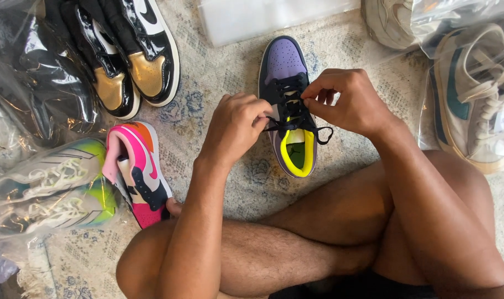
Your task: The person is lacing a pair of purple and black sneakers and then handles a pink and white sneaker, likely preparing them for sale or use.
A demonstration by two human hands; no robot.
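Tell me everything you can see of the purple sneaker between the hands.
The purple sneaker lies sole-down on the patterned rug, toe pointing away from the person. It has a perforated purple toe box, black panels that look like leather, black laces and a neon-yellow collar lining. The left hand and right hand both pinch its laces at mid-shoe. Nothing else touches it.

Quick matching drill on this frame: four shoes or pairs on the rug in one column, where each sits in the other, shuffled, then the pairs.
Things:
1. purple sneaker with black laces
2. pink sneaker
3. black and gold pair
4. cream and teal sneaker

Places:
A. top left, unbagged, side by side
B. right edge, inside a clear bag
C. centre, between the left hand and right hand, both pinching its laces
D. left of the left forearm, by the knee

Pairs: 1-C, 2-D, 3-A, 4-B
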